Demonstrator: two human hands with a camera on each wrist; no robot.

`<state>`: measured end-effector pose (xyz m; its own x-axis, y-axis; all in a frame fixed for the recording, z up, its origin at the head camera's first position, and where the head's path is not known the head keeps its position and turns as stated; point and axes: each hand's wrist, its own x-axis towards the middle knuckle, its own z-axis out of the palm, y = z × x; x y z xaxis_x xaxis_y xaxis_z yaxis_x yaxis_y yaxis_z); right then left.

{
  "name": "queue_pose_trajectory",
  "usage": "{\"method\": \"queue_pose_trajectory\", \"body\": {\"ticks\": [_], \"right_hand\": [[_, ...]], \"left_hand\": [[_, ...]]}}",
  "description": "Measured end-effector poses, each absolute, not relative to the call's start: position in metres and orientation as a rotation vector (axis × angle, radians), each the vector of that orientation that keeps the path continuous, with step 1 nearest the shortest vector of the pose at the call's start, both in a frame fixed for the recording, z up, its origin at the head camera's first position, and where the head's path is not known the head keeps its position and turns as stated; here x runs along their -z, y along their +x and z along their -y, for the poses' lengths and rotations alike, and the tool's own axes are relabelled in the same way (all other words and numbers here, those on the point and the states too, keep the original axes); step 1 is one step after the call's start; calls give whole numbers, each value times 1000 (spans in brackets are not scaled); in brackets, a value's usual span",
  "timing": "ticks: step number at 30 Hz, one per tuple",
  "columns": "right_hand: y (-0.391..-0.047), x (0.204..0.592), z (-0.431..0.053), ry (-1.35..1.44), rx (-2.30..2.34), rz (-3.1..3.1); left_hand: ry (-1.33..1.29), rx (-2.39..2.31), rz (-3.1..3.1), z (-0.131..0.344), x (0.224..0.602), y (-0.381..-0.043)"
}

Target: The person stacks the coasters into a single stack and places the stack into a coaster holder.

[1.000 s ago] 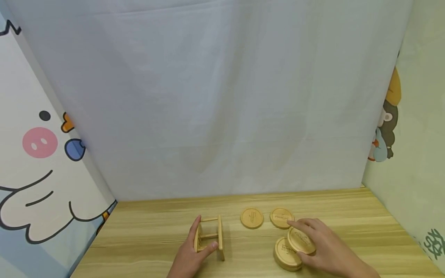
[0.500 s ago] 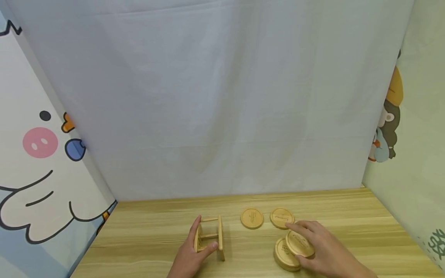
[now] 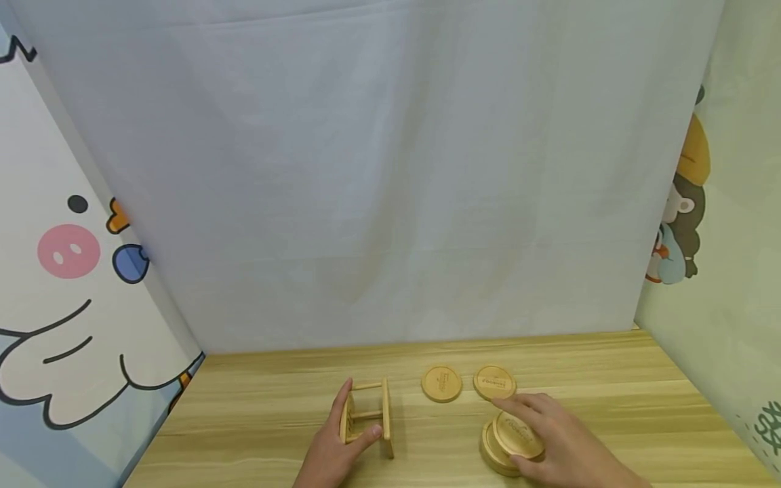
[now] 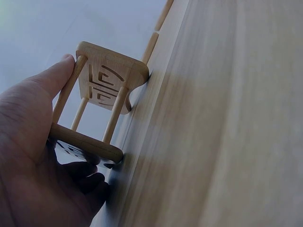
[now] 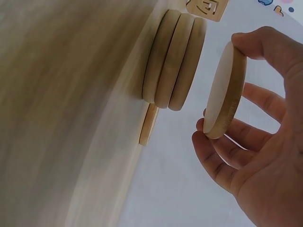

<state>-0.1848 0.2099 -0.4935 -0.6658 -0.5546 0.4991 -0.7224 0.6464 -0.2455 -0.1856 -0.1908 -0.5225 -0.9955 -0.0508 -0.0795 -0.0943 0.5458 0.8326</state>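
Observation:
A wooden coaster holder, two cut-out end panels joined by thin rods, stands on the table. My left hand grips it, thumb and fingers around its near panel. With thumb and fingertips my right hand pinches the edge of a round wooden coaster engraved with lettering. That coaster is tilted above a stack of coasters, and the right wrist view shows a gap between them. Three coasters make up the stack there.
Two single coasters lie flat behind the stack, the left one between the holder and the right one. A white cloth hangs along the table's back edge. Printed cartoon panels border the table on both sides.
My right hand has moved slightly left and toward me with the coaster, which now covers more of the stack in the head view. The left hand and the holder have stayed put.

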Motion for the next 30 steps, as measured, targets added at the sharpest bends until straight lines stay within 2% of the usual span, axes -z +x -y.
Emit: {"method": "queue_pose_trajectory", "body": {"ticks": [30], "right_hand": [[-185, 501, -203, 1057, -582, 2544]], "left_hand": [[-135, -1479, -2704, 191, 523, -186]]}}
